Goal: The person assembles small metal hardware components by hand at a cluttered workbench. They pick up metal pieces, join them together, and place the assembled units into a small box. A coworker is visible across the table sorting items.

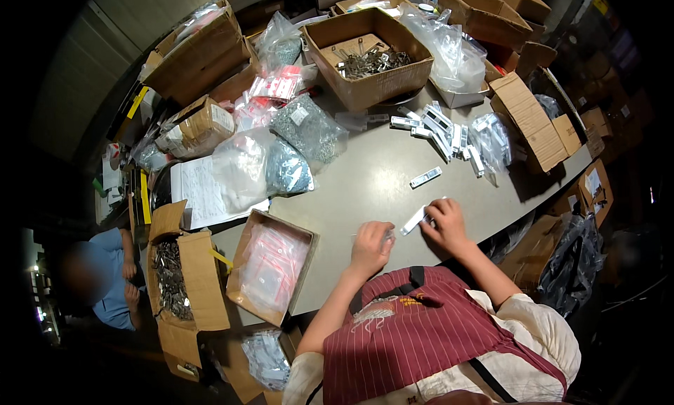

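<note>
Right hand (pixel 446 222): fingers pinching the near end of a slim pale bar (pixel 413 222), its far end tipped left toward the other hand, just above the bench (pixel 351 198) or on it; can't tell which. Left hand (pixel 372 247): fingers curled in, near the bar's tip but apart from it. Something clear seems to show at those fingers; too small to say whether it is gripped.

Room to move: near bench edge runs close under both forearms, against the maroon apron (pixel 407 328). Right edge slants up and away past the right wrist. Widest open stretch of bench lies ahead and to the left of the hands. On the left it stops at a shallow box (pixel 305 271) of flat clear bags with red edging. Ahead of the right hand, a lone bar (pixel 425 177); beyond it, a loose heap of bars (pixel 441 130), with a clear bag (pixel 491 135) just beside it.

Surface: grey, brightly lit. Left side carries papers (pixel 196 194) and plump bags of small parts (pixel 309 131). Far side, a carton (pixel 382 89) of metal pieces.

Room: dim at the margins. Off left, a flapped carton (pixel 203 282) holds dark metal parts; past it, a person in blue (pixel 109 264).
</note>
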`<state>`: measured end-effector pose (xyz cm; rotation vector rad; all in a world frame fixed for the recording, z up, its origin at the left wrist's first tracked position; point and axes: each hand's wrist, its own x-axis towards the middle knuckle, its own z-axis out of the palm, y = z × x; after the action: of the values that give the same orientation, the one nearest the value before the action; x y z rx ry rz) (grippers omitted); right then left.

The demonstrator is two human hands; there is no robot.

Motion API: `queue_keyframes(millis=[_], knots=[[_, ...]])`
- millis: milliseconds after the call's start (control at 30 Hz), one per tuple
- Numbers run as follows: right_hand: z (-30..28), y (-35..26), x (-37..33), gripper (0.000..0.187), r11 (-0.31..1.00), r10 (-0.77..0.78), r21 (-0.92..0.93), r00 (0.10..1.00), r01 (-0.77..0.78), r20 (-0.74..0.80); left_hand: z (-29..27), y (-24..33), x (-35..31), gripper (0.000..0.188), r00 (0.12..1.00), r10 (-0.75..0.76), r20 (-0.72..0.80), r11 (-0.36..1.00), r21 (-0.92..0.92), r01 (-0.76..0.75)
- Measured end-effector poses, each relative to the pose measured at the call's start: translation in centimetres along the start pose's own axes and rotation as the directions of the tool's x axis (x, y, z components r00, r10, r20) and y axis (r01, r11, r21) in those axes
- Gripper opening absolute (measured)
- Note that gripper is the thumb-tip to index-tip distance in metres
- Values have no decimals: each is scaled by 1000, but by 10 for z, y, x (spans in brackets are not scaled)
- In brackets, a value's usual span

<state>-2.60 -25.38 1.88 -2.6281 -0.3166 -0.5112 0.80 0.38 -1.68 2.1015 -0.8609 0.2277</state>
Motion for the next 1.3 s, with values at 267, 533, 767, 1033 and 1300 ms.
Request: queue_keyframes(millis=[267,533,767,1033,1300], knots=[[13,-17,-9,31,990,-98,102,995,94,31,-3,22,11,15,992,-78,102,997,-1,79],[-38,33,4,23,586,529,655,838,-477,137,0,10,7,20,974,-214,-73,975,40,217],[23,6,-1,20,400,488,673,766,-622,418,-1,7,7,25,973,-219,-70,976,-33,217],[34,-12,7,12,917,167,356,983,-181,69,-6,9,8,24,981,-189,-52,980,-72,185],[21,-23,2,26,962,-25,272,1000,25,-2,-8,14,10,22,977,-203,-61,979,-46,201]])
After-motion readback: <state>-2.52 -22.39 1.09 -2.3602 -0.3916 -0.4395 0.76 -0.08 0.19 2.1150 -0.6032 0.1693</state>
